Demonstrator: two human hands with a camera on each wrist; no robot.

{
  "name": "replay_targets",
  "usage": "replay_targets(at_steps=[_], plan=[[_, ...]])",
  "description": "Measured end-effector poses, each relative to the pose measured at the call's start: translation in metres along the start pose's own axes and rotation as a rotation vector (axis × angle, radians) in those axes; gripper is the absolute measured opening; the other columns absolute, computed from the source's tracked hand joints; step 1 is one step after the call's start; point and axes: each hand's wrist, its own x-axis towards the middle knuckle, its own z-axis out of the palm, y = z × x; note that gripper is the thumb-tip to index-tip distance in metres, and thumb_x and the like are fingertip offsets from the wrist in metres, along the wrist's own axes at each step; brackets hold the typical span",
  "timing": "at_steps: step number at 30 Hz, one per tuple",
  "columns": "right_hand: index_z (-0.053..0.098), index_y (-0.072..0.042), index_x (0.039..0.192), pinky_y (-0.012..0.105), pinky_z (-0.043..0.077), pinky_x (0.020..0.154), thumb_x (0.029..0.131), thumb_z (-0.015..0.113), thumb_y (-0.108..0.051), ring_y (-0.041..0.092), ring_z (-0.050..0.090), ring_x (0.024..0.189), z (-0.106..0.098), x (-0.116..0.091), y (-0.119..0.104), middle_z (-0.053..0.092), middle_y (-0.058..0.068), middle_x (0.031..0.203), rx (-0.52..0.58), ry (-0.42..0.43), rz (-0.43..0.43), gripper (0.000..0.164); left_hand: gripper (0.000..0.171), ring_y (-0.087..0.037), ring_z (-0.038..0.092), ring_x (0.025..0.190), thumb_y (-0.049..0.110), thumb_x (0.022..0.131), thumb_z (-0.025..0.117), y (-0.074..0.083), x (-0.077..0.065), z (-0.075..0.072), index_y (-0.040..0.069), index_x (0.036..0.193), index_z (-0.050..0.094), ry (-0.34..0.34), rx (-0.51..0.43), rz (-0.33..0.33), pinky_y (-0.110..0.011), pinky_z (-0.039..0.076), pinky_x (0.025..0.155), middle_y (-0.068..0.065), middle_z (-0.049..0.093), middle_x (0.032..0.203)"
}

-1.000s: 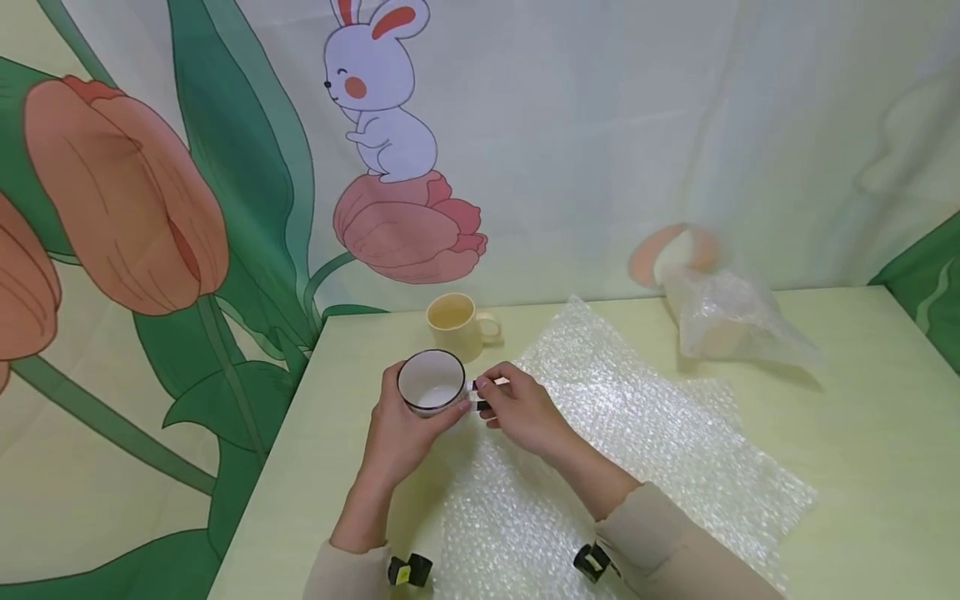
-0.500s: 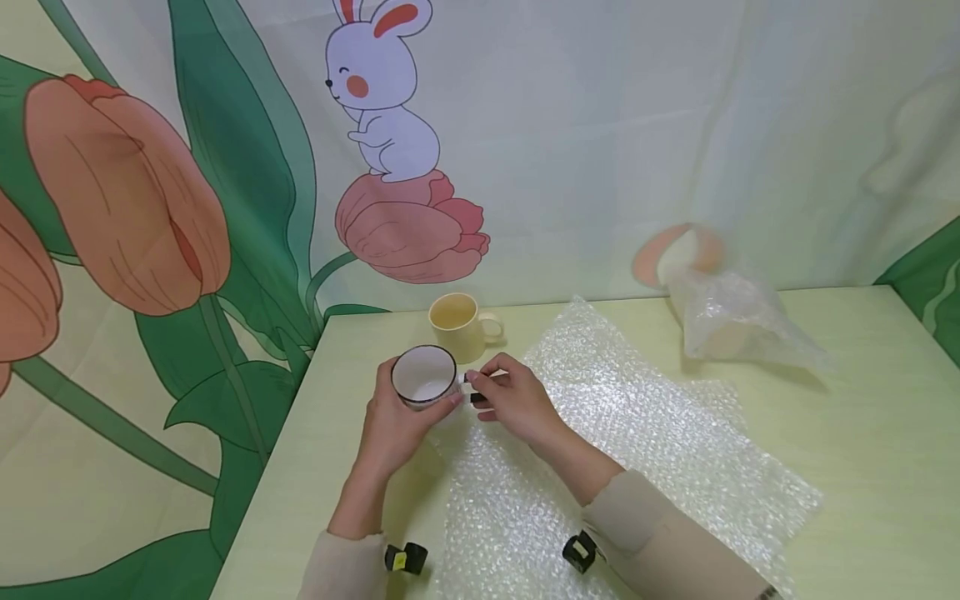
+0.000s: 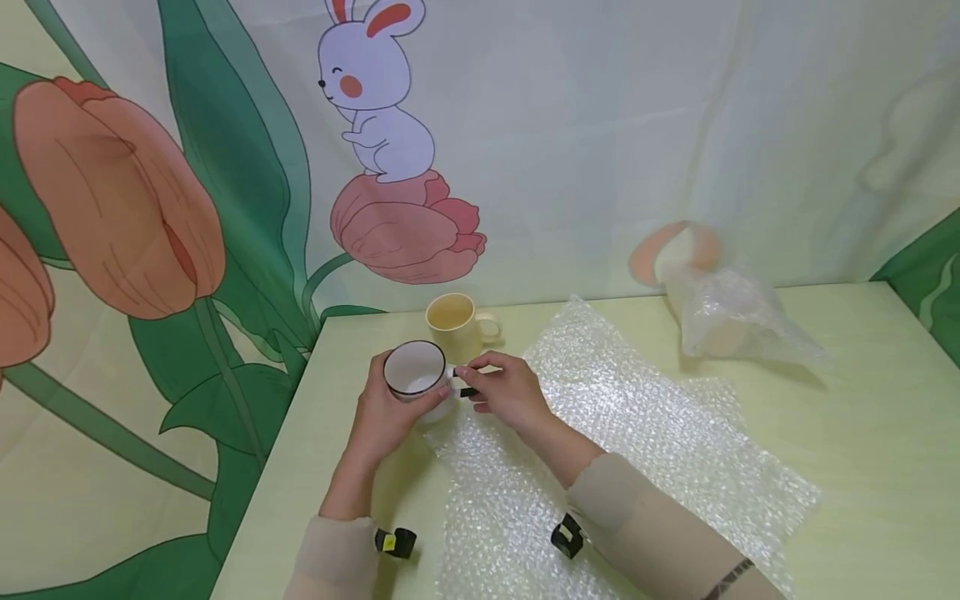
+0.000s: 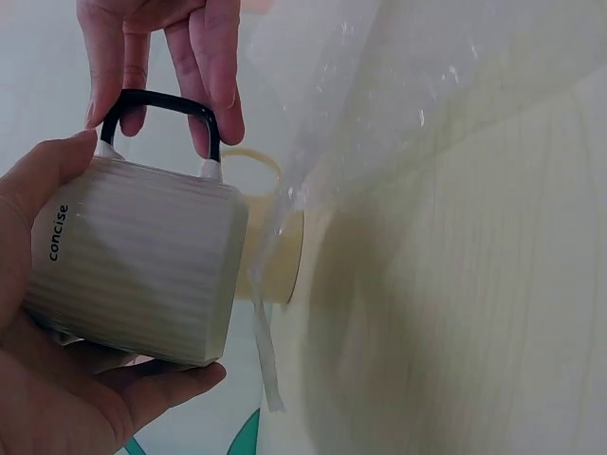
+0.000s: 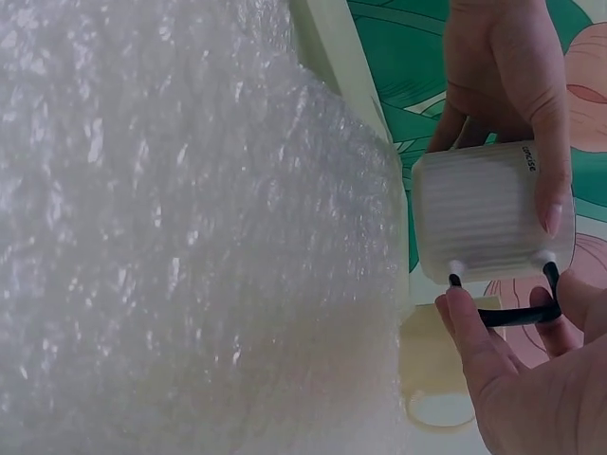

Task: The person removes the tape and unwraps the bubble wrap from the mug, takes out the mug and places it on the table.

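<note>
between curled hands (image 3: 384, 421) (image 3: 508, 393), white mug (image 4: 142, 261)

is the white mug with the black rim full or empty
Empty, it seems: the head view looks down into the white mug and shows only its bare, pale inside, with nothing in it.

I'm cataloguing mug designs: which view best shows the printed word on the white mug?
The left wrist view: the printed word, "concise", is largest and legible there. The right wrist view shows it much smaller; the head view shows the white mug but no lettering.
</note>
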Motion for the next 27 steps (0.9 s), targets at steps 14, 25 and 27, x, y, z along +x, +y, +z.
replay_targets(at_steps=[14, 25, 27], plan=[[0.079, -0.012, 0.114, 0.025, 0.060, 0.070, 0.100, 0.070, -0.027, 0.035, 0.077, 0.095, 0.014, 0.016, 0.017, 0.080, 0.013, 0.107, -0.151, 0.064, -0.044, 0.023, 0.099, -0.033, 0.051, 0.138, 0.036, 0.078, 0.092, -0.018, 0.022, 0.000, 0.015, 0.154, 0.031, -0.029, -0.004, -0.011, -0.054, 0.045, 0.115, -0.012, 0.050, 0.151], [0.066, -0.005, 0.134, 0.019, 0.047, 0.066, 0.103, 0.057, -0.010, 0.015, 0.063, 0.080, 0.016, 0.019, 0.026, 0.073, 0.023, 0.123, -0.152, -0.058, -0.021, 0.033, 0.100, -0.034, 0.049, 0.140, 0.037, 0.079, 0.092, -0.036, 0.033, 0.000, 0.014, 0.154, 0.031, -0.058, -0.028, -0.024, -0.055, 0.041, 0.118, -0.013, 0.049, 0.151], [0.064, -0.005, 0.137, 0.019, 0.047, 0.068, 0.102, 0.056, -0.008, 0.022, 0.067, 0.087, 0.017, 0.019, 0.027, 0.070, 0.025, 0.127, -0.141, -0.078, -0.023, 0.035, 0.101, -0.034, 0.049, 0.141, 0.038, 0.079, 0.092, -0.038, 0.035, -0.001, 0.015, 0.155, 0.030, -0.061, -0.035, -0.025, -0.055, 0.040, 0.119, -0.013, 0.049, 0.151]])
